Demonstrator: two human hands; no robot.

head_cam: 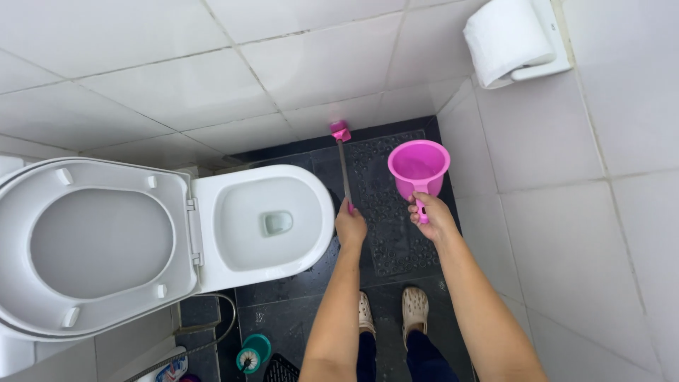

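My left hand (350, 226) grips the lower end of a thin grey-handled toilet brush with a pink end (341, 145), held out over the dark floor just right of the toilet bowl. My right hand (431, 216) holds a pink plastic water dipper (419, 166) by its handle, mouth facing up toward me; I cannot tell whether it holds water. The white toilet (308, 184) stands at left with seat and lid (99, 240) raised, its bowl open. My two feet in beige clogs (414, 308) stand on the floor below.
White tiled walls close in on the right and far side. A toilet-paper roll in a white holder (513, 39) hangs at upper right. A dark studded mat (389, 212) covers the wet dark floor. A teal brush holder (252, 352) and a hose (212, 329) sit near the toilet base.
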